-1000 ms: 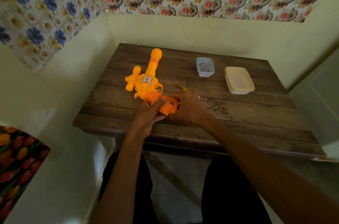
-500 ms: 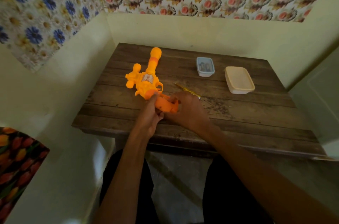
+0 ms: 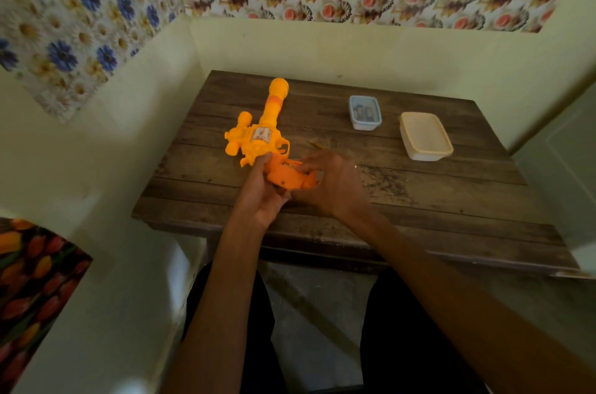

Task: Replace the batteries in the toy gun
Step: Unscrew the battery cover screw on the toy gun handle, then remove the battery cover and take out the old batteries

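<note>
Toy gun grip tilted further | left hand, right hand — fingers curled round grip | butt end hidden

1. Table: dark wooden planks, centre of the frame, set into a corner of pale walls. A scuffed, scratched patch lies right of centre.
2. Toy gun: orange, upper left of the tabletop, barrel towards the far edge. The left hand and right hand hold its grip end. Contact with the boards cannot be confirmed.
3. Small pale-blue container: upper centre, dark contents indistinct.
4. Cream lidded container: right of item 3, apart from it.
5. Thin yellow object: just above the right hand, partly hidden, unidentified.
</note>
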A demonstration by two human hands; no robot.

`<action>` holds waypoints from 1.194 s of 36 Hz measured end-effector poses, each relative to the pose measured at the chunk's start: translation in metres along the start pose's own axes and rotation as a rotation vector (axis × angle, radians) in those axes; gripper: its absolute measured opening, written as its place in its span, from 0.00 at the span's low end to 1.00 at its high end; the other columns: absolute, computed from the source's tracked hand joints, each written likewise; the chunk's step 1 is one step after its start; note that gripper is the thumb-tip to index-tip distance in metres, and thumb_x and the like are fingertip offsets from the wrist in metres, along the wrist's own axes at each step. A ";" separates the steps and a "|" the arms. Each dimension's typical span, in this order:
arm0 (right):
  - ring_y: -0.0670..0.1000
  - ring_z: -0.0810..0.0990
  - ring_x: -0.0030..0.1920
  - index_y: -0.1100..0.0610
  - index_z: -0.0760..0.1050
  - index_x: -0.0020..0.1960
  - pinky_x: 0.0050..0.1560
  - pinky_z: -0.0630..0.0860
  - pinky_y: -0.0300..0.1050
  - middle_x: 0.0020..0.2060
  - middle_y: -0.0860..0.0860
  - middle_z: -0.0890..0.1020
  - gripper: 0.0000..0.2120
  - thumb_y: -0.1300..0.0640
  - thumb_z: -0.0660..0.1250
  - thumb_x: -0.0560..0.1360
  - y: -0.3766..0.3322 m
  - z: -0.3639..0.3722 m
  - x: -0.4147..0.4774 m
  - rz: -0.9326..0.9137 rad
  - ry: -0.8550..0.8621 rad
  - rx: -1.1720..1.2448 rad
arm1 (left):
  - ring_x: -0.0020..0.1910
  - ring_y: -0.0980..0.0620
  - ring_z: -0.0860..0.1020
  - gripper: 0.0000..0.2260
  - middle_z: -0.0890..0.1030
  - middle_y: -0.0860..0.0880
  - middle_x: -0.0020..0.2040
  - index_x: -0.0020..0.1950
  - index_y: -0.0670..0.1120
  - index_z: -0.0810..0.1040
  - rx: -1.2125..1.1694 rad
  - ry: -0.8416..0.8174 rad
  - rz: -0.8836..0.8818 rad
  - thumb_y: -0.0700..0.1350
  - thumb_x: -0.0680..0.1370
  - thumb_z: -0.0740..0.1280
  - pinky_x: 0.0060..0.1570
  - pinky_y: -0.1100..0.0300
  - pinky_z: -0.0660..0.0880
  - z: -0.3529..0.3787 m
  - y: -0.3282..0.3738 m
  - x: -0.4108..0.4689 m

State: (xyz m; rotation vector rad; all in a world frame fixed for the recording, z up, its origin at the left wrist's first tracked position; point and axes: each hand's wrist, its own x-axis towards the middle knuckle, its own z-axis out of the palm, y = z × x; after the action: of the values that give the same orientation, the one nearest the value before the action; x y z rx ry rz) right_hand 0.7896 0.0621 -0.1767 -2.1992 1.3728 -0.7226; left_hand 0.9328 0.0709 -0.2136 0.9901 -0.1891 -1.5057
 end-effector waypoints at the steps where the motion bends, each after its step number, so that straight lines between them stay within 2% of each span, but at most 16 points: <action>1: 0.47 0.80 0.51 0.53 0.83 0.52 0.49 0.77 0.44 0.51 0.49 0.83 0.21 0.49 0.79 0.61 -0.001 0.001 0.000 0.000 -0.002 0.002 | 0.51 0.47 0.80 0.14 0.81 0.43 0.55 0.63 0.47 0.72 -0.007 -0.006 0.000 0.50 0.81 0.61 0.42 0.52 0.78 0.001 0.001 -0.001; 3: 0.47 0.80 0.48 0.52 0.83 0.49 0.48 0.78 0.48 0.48 0.48 0.83 0.19 0.47 0.79 0.60 0.000 0.004 0.000 0.007 -0.007 0.005 | 0.50 0.47 0.80 0.13 0.81 0.43 0.54 0.63 0.47 0.72 -0.004 -0.005 0.002 0.50 0.81 0.61 0.42 0.53 0.77 0.002 0.001 -0.003; 6: 0.46 0.79 0.45 0.50 0.81 0.48 0.46 0.79 0.51 0.45 0.46 0.82 0.21 0.44 0.79 0.58 0.001 0.005 0.001 0.029 -0.041 0.002 | 0.54 0.46 0.79 0.17 0.79 0.41 0.61 0.68 0.44 0.70 0.017 -0.001 0.008 0.50 0.81 0.62 0.48 0.51 0.78 0.001 0.001 -0.004; 7: 0.46 0.79 0.45 0.51 0.80 0.48 0.45 0.79 0.50 0.45 0.46 0.82 0.22 0.44 0.79 0.58 0.002 0.004 0.002 0.024 -0.059 0.005 | 0.54 0.46 0.80 0.18 0.78 0.41 0.62 0.69 0.44 0.69 0.025 0.000 0.013 0.49 0.81 0.62 0.47 0.51 0.79 0.001 0.001 -0.004; 9: 0.47 0.79 0.46 0.52 0.78 0.50 0.47 0.79 0.49 0.48 0.47 0.82 0.24 0.49 0.81 0.57 0.003 0.001 0.001 0.020 -0.090 0.010 | 0.53 0.46 0.81 0.18 0.77 0.41 0.63 0.70 0.44 0.69 0.052 -0.013 0.031 0.47 0.81 0.63 0.43 0.51 0.81 0.000 0.001 -0.006; 12: 0.48 0.79 0.51 0.53 0.74 0.57 0.51 0.80 0.50 0.53 0.49 0.81 0.32 0.56 0.82 0.57 0.008 0.001 0.002 0.057 -0.098 0.045 | 0.58 0.47 0.79 0.18 0.78 0.42 0.63 0.69 0.44 0.70 0.140 -0.034 0.069 0.43 0.80 0.65 0.48 0.53 0.81 0.002 0.002 -0.009; 15: 0.50 0.80 0.53 0.56 0.73 0.62 0.52 0.80 0.51 0.55 0.51 0.81 0.37 0.53 0.82 0.56 0.013 0.002 0.004 0.080 -0.103 0.028 | 0.55 0.50 0.79 0.13 0.78 0.46 0.59 0.64 0.47 0.72 0.321 -0.041 0.087 0.43 0.79 0.65 0.46 0.55 0.80 0.004 0.003 -0.015; 19: 0.47 0.82 0.46 0.54 0.79 0.56 0.48 0.81 0.51 0.49 0.49 0.84 0.28 0.52 0.79 0.58 0.017 0.002 0.005 0.072 -0.087 0.035 | 0.50 0.50 0.80 0.05 0.79 0.48 0.52 0.50 0.52 0.73 0.542 0.044 0.130 0.44 0.78 0.68 0.39 0.60 0.82 0.004 0.002 -0.019; 22: 0.45 0.82 0.43 0.52 0.80 0.56 0.47 0.81 0.48 0.48 0.48 0.84 0.26 0.53 0.79 0.59 0.015 0.001 0.005 0.078 -0.091 0.042 | 0.42 0.53 0.79 0.05 0.79 0.49 0.46 0.46 0.51 0.73 0.561 0.098 0.158 0.44 0.78 0.68 0.34 0.64 0.80 0.005 0.000 -0.022; 25: 0.45 0.82 0.42 0.53 0.80 0.57 0.45 0.79 0.42 0.49 0.48 0.84 0.27 0.55 0.79 0.59 0.012 0.000 0.004 0.077 -0.093 0.046 | 0.39 0.54 0.78 0.04 0.79 0.48 0.44 0.46 0.47 0.74 0.510 0.116 0.120 0.43 0.78 0.69 0.32 0.64 0.79 0.005 0.001 -0.025; 27: 0.44 0.81 0.43 0.53 0.79 0.58 0.43 0.75 0.38 0.50 0.48 0.84 0.28 0.55 0.80 0.59 0.012 -0.001 0.003 0.087 -0.097 0.053 | 0.40 0.53 0.79 0.05 0.79 0.45 0.47 0.49 0.43 0.74 0.477 0.125 0.086 0.41 0.77 0.70 0.32 0.64 0.80 0.003 0.003 -0.025; 32: 0.46 0.81 0.44 0.55 0.79 0.58 0.48 0.78 0.42 0.51 0.50 0.84 0.27 0.55 0.80 0.59 0.009 0.000 0.003 0.086 -0.106 0.055 | 0.42 0.51 0.79 0.17 0.78 0.40 0.56 0.63 0.37 0.71 0.447 0.158 0.065 0.38 0.77 0.69 0.31 0.64 0.79 -0.004 0.005 -0.029; 35: 0.45 0.80 0.44 0.54 0.79 0.57 0.46 0.76 0.39 0.51 0.50 0.84 0.28 0.54 0.80 0.59 0.009 -0.001 0.005 0.087 -0.103 0.050 | 0.41 0.51 0.79 0.20 0.77 0.38 0.60 0.67 0.36 0.70 0.433 0.172 0.078 0.37 0.77 0.69 0.30 0.65 0.79 -0.008 0.006 -0.034; 39: 0.44 0.79 0.47 0.53 0.78 0.59 0.46 0.74 0.38 0.53 0.49 0.83 0.32 0.52 0.82 0.57 0.013 -0.003 0.008 0.130 -0.119 0.042 | 0.44 0.50 0.79 0.13 0.77 0.41 0.57 0.62 0.40 0.74 0.459 0.253 0.209 0.35 0.77 0.67 0.30 0.67 0.78 -0.024 0.015 -0.041; 43: 0.39 0.78 0.43 0.53 0.79 0.58 0.39 0.71 0.27 0.48 0.45 0.83 0.30 0.55 0.82 0.57 0.013 -0.006 0.009 0.168 -0.126 0.160 | 0.42 0.51 0.77 0.09 0.76 0.41 0.53 0.55 0.44 0.73 0.632 0.382 0.388 0.35 0.77 0.67 0.29 0.67 0.78 -0.051 0.034 -0.035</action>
State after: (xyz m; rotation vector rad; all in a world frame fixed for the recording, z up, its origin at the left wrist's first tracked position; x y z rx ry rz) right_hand 0.7808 0.0482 -0.1785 -1.9454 1.3671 -0.6006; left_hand 0.9872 0.1159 -0.2071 1.6151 -0.5688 -0.8848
